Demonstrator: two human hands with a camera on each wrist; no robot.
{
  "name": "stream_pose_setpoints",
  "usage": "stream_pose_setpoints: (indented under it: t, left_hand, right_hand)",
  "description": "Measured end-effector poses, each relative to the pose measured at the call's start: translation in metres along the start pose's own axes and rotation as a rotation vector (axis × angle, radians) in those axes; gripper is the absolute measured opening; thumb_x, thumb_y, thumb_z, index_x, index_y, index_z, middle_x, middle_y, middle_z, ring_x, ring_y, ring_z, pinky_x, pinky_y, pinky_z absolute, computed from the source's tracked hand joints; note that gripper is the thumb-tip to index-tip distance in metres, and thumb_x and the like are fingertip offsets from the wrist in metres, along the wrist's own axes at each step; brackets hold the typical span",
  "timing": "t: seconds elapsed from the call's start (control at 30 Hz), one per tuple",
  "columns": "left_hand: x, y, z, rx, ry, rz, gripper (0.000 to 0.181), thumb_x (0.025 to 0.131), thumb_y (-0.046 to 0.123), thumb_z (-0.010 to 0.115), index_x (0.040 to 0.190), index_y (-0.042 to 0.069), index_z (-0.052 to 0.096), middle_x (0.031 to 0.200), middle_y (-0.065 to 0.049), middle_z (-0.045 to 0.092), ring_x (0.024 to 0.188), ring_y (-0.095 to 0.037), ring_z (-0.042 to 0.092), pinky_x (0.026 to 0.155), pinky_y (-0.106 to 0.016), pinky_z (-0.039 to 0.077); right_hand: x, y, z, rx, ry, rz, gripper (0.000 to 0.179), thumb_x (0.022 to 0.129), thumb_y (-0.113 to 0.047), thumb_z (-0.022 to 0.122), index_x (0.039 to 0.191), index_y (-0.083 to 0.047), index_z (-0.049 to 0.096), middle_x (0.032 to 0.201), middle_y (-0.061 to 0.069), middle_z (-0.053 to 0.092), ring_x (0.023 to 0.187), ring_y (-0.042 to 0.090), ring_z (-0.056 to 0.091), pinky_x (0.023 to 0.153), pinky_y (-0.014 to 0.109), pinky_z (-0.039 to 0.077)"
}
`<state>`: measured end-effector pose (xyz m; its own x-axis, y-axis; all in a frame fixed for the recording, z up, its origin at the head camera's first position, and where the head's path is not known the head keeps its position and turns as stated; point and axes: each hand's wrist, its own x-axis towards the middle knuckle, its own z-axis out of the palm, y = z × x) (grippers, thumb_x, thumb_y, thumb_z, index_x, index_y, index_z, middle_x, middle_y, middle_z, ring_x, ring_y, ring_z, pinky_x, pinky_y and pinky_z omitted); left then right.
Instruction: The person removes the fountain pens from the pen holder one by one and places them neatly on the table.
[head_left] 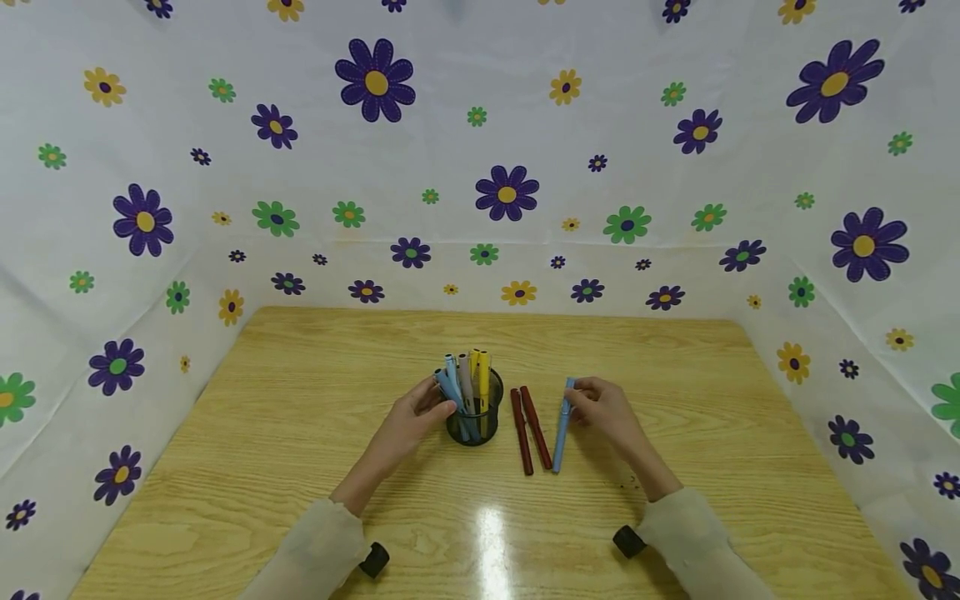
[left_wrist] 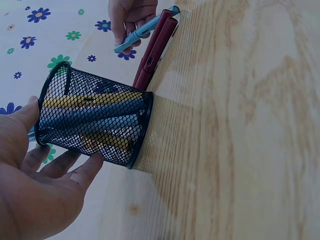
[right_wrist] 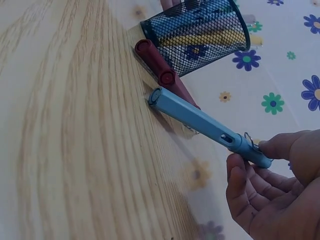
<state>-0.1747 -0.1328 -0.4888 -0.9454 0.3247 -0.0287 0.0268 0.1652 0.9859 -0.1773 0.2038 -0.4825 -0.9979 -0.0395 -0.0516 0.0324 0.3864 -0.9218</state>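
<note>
A black mesh pen cup (head_left: 492, 423) stands on the table, holding several blue, grey and yellow pens (head_left: 484, 383). My left hand (head_left: 412, 423) grips the cup from its left side; in the left wrist view the thumb lies at the rim and the fingers (left_wrist: 86, 172) against the mesh. To the right, my right hand (head_left: 606, 412) pinches the cap end of a light blue pen (right_wrist: 195, 117) between thumb and fingers. That pen's other end slants down to the tabletop. Two dark red pens (head_left: 522, 433) lie side by side between the cup and the blue pen.
The wooden table (head_left: 300, 467) meets white cloth walls (head_left: 420, 167) with a flower print at its back and both sides. Black wrist devices (head_left: 628, 542) sit at both cuffs. A bright reflection shows on the near tabletop.
</note>
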Motion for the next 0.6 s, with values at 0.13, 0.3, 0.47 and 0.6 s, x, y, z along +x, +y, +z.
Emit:
stream_pose_setpoints:
  t: [0.13,0.3,0.47,0.6]
  left_hand:
    - [0.0,0.0,0.0,-0.002,0.001,-0.009,0.074,0.104,0.031,0.066,0.164,0.01,0.029,0.157,-0.019,0.044,0.145,-0.034,0.042,0.114,-0.052,0.04]
    - [0.001,0.0,0.001,-0.006,0.004,-0.006,0.073,0.104,0.031,0.066,0.163,0.009,0.03,0.157,-0.019,0.045,0.145,-0.034,0.043,0.114,-0.051,0.041]
    - [0.001,0.0,0.0,-0.006,0.001,0.003,0.072,0.104,0.028,0.066,0.163,0.007,0.03,0.156,-0.021,0.045,0.145,-0.036,0.043,0.115,-0.052,0.04]
    - [0.001,0.0,0.0,-0.013,-0.004,0.01,0.071,0.105,0.026,0.065,0.163,0.005,0.03,0.157,-0.022,0.044,0.145,-0.036,0.042,0.115,-0.052,0.04]
  right_hand:
    - [0.004,0.0,0.006,-0.027,0.002,0.013,0.04,0.104,-0.011,0.063,0.13,0.018,0.059,0.094,0.02,0.07,0.072,0.023,0.068,0.064,0.029,0.058]
    - [0.01,-0.001,0.013,-0.06,0.008,-0.004,0.032,0.102,-0.007,0.063,0.123,0.018,0.064,0.08,0.015,0.07,0.065,0.022,0.064,0.056,0.027,0.053]
    - [0.015,0.002,0.019,-0.091,0.028,-0.016,0.033,0.101,-0.007,0.065,0.122,0.018,0.064,0.078,0.013,0.07,0.062,0.018,0.064,0.053,0.025,0.051]
    - [0.018,0.003,0.023,-0.134,0.049,-0.015,0.034,0.099,-0.008,0.067,0.122,0.018,0.065,0.082,0.015,0.073,0.063,0.015,0.064,0.054,0.022,0.051]
